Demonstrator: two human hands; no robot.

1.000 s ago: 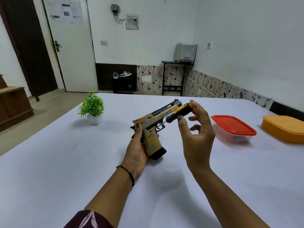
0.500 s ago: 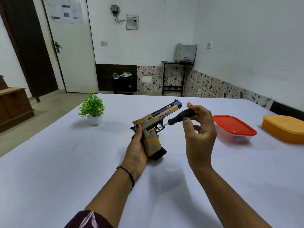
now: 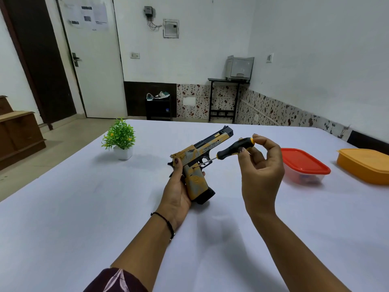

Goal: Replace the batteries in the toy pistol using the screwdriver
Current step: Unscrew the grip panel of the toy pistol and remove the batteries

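The toy pistol (image 3: 199,163) is held over the table (image 3: 84,207) with its muzzle pointing away. Its grip is clasped by the curled fingers of the left hand (image 3: 176,192), seemingly to steady the screw side toward the tool. The tip of the screwdriver (image 3: 233,147) is set against the pistol just above the grip, and the handle is pinched by the thumb and fingertips of the right hand (image 3: 263,171), presumably for twirling. A potted plant (image 3: 120,138) is seen left of the pistol and a red-lidded box (image 3: 303,165) to its right.

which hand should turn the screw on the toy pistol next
Right. The right hand pinches the screwdriver by its handle, tip set against the toy pistol above the grip. The left hand is wrapped round the grip, steadying it.
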